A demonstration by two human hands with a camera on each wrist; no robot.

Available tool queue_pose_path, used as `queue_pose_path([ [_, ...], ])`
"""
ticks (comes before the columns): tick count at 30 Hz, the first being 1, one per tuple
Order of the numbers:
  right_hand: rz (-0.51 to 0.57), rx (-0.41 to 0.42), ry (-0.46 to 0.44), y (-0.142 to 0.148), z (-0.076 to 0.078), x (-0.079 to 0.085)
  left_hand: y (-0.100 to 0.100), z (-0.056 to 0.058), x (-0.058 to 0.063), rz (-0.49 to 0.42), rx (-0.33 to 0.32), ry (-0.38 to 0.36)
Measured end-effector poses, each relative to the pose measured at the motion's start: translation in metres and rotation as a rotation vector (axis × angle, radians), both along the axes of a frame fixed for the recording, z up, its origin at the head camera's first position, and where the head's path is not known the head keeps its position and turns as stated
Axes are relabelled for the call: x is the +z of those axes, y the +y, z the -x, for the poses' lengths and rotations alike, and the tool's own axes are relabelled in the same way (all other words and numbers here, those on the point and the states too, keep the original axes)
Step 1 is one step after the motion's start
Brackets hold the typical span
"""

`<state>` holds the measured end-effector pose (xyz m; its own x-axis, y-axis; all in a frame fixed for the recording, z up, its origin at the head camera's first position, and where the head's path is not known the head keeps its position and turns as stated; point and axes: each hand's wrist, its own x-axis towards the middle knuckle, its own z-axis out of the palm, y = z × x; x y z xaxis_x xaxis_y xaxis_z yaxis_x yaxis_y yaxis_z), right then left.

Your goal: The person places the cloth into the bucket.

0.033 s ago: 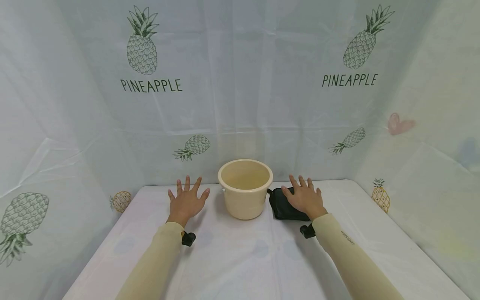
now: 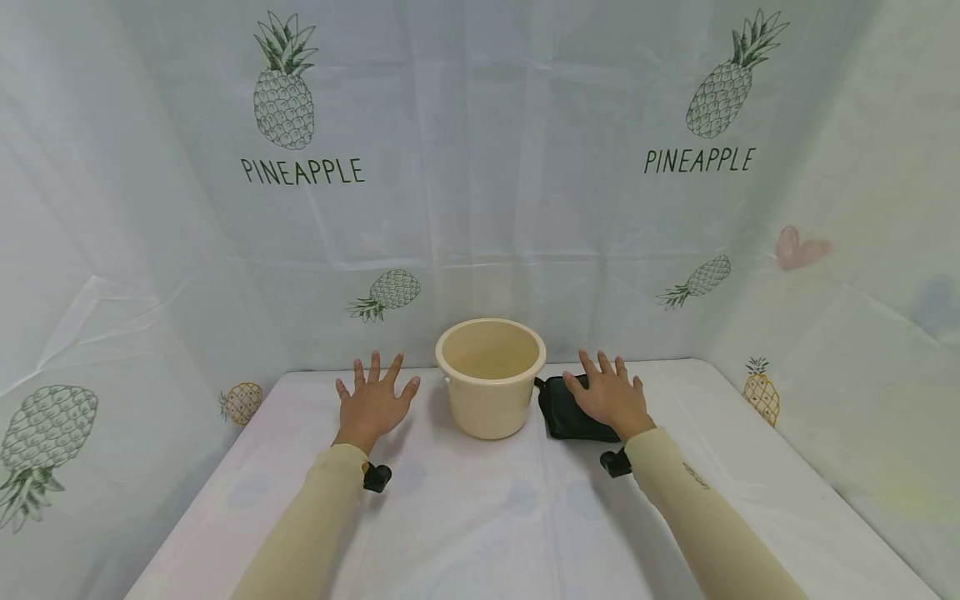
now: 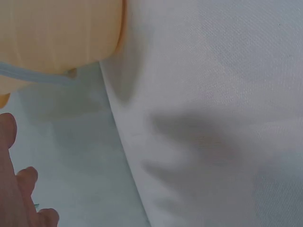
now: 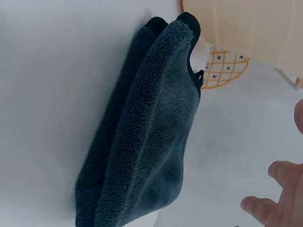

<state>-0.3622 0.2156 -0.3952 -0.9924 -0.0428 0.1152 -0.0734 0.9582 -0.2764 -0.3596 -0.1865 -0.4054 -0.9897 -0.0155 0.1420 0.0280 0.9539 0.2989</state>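
A cream plastic bucket (image 2: 491, 410) stands upright at the far middle of the table, its opening facing up. To its right lies a dark folded towel (image 2: 564, 417), which shows as blue-grey, plush cloth with a black edge in the right wrist view. My left hand (image 2: 372, 407) is held over the table left of the bucket, fingers straight and spread, its shadow falling on the cover. Above the towel is my right hand (image 2: 615, 402), also spread with straight fingers; it covers part of the towel in the head view. Both hands hold nothing.
A white cloth with pale spots covers the table (image 2: 480, 525). Behind it and at both sides hangs a white curtain (image 2: 480, 167) printed with pineapples. The table's back edge runs just behind the bucket. A small black device (image 2: 377, 477) sits at the left wrist, another (image 2: 617, 462) at the right.
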Motion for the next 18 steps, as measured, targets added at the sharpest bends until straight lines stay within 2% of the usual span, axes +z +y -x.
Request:
queue_pose_path([
  [5,0.021,0.015,0.006,0.003,0.002,-0.004,0.000,0.001,0.001,-0.017,-0.009,0.020],
  [8,0.037,0.033,0.008,0.006,0.004,-0.009,0.002,0.001,0.002,-0.063,-0.041,0.057],
  [12,0.054,0.060,0.005,0.009,0.006,-0.015,0.008,-0.001,0.007,-0.187,-0.105,0.095],
  [18,0.071,0.095,0.005,0.008,0.010,-0.027,0.025,-0.009,0.017,-0.354,-0.199,0.076],
])
